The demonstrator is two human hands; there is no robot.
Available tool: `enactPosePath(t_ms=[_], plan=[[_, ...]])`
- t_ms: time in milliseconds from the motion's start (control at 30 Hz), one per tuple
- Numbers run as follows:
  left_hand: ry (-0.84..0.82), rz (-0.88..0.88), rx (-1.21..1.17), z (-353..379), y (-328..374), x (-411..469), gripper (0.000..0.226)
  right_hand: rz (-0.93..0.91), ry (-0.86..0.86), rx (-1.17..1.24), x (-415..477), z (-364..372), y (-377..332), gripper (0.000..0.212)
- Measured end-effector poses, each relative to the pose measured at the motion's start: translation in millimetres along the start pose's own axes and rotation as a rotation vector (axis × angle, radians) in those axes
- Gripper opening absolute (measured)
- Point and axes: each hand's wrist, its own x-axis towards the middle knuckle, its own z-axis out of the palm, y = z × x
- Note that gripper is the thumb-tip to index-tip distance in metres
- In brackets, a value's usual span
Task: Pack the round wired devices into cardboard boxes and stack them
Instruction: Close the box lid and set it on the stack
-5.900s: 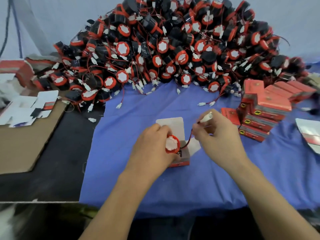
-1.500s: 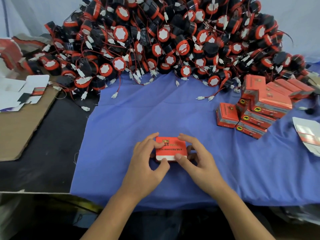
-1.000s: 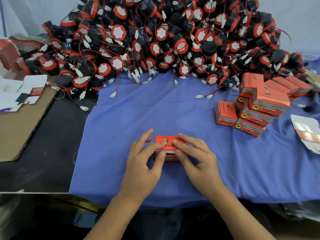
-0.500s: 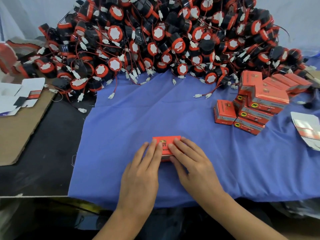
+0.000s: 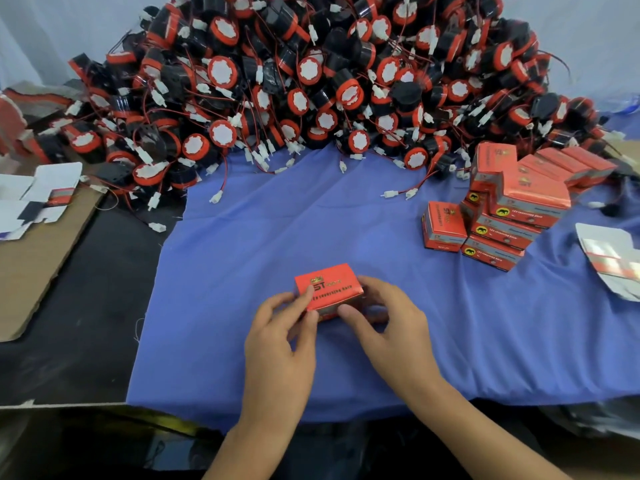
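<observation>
Red cardboard box [image 5: 328, 289] is at the near middle of the blue cloth [image 5: 277, 230], pinched on both sides by our left grip [image 5: 284, 327] and right grip [image 5: 384, 320], so we should hold it snugly, keep it level, and set it flat on the stack of boxes [image 5: 512, 216].

I see a pale wall [image 5: 52, 36] behind, a blue cloth [image 5: 311, 220] over a black table [image 5: 86, 306], cardboard [image 5: 31, 265] at left.
</observation>
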Motion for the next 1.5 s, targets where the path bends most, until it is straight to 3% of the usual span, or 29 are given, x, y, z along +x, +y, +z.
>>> enactPosePath(t_ms=[133, 267, 433, 533, 667, 733, 833, 900, 967, 1000, 1033, 1167, 1267, 1367, 1433, 1500], plan=[[-0.040, -0.050, -0.216, 12, 12, 26, 0.044, 0.129, 0.117, 0.161, 6, -4, -4, 0.036], [-0.194, 0.013, -0.375, 45, 39, 69, 0.048, 0.166, 0.328, 0.262, 20, -19, -9, 0.049], [-0.464, 0.009, -0.321, 110, 70, 122, 0.054, 0.155, 0.512, 0.256, 45, -37, -2, 0.062], [-0.570, 0.029, -0.309, 147, 77, 138, 0.052, 0.136, 0.539, 0.141, 59, -43, 13, 0.064], [-0.719, 0.082, -0.109, 179, 65, 142, 0.068, 0.187, 0.427, 0.004, 68, -42, 37, 0.074], [-0.739, 0.079, -0.121, 184, 60, 139, 0.072, 0.162, 0.406, -0.021, 67, -40, 45, 0.076], [-0.646, 0.048, -0.152, 184, 65, 126, 0.077, 0.171, 0.430, -0.009, 67, -38, 49, 0.074], [-0.368, 0.042, -0.143, 178, 73, 106, 0.071, 0.197, 0.509, 0.066, 65, -39, 44, 0.068], [-0.058, 0.059, -0.260, 174, 87, 79, 0.047, 0.192, 0.653, 0.143, 61, -47, 39, 0.056], [0.000, 0.088, -0.328, 175, 95, 64, 0.034, 0.188, 0.725, 0.171, 59, -53, 35, 0.048], [-0.031, 0.121, -0.380, 178, 104, 50, 0.025, 0.191, 0.792, 0.188, 56, -61, 34, 0.041], [-0.487, 0.159, -0.451, 211, 136, 16, 0.021, 0.269, 0.981, 0.160, 41, -121, 52, 0.034], [-0.700, 0.154, -0.364, 248, 150, 12, 0.030, 0.413, 0.885, -0.034, 45, -168, 69, 0.043], [-0.904, 0.085, -0.245, 292, 164, 16, 0.037, 0.561, 0.675, -0.151, 61, -194, 84, 0.054], [-0.985, 0.003, -0.205, 318, 171, 18, 0.039, 0.739, 0.654, -0.509, 59, -208, 100, 0.047], [-0.998, -0.061, -0.173, 338, 175, 20, 0.036, 0.798, 0.606, -0.781, 53, -214, 111, 0.039]])
